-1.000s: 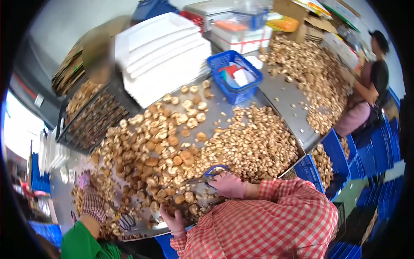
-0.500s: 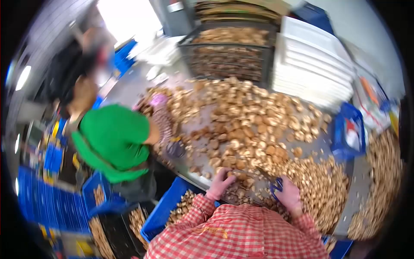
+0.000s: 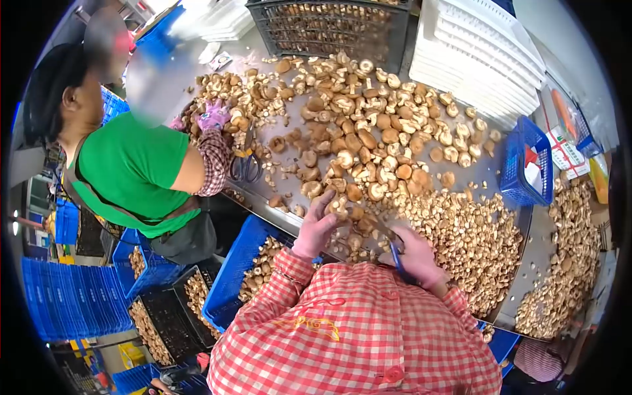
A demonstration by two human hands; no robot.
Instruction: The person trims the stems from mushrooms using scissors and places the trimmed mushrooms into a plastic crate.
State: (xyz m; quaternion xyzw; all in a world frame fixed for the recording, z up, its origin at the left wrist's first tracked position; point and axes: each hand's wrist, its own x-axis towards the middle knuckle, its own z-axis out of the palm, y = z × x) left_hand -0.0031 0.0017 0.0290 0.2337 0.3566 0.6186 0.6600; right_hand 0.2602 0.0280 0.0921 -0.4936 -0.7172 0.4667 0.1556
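Note:
My left hand, in a pink glove, is closed around a mushroom with its fingers curled at the near edge of the pile. Just to its right, my right hand, also gloved in pink, grips blue-handled scissors. Their blades point up and left toward the held mushroom; I cannot tell whether they touch it. Brown mushrooms are heaped beyond my hands. A mound of small cut stems lies to the right of the scissors.
A co-worker in a green shirt handles mushrooms at the left, near another pair of scissors. A blue crate of mushrooms stands left of me. White trays, a black crate and a blue basket line the far side.
The view has tilted downward, so the table sits higher in the picture. My left hand has turned upward, now showing a mushroom in its fingers. The scissors stay in my right hand.

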